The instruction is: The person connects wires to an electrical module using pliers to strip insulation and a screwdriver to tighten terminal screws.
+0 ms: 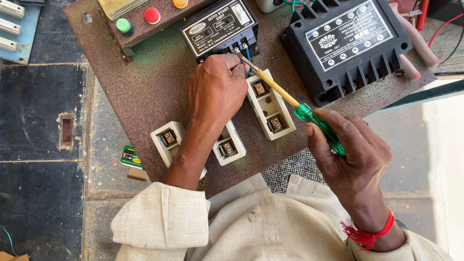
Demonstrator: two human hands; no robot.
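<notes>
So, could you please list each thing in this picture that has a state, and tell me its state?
Screwdriver: held in the right hand, tip at a terminal of the small black box.
Left hand: resting at the small black box's terminals, by the blue wire.
White fuse holders: open, metal clips showing.
Large black box: lid on, lying flat on the rusty plate.
Green button: state unclear.

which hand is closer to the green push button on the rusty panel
Left. The left hand rests at the small black unit's terminals, a short way right of and below the green push button. The right hand grips the green screwdriver handle far off toward the lower right.
</notes>
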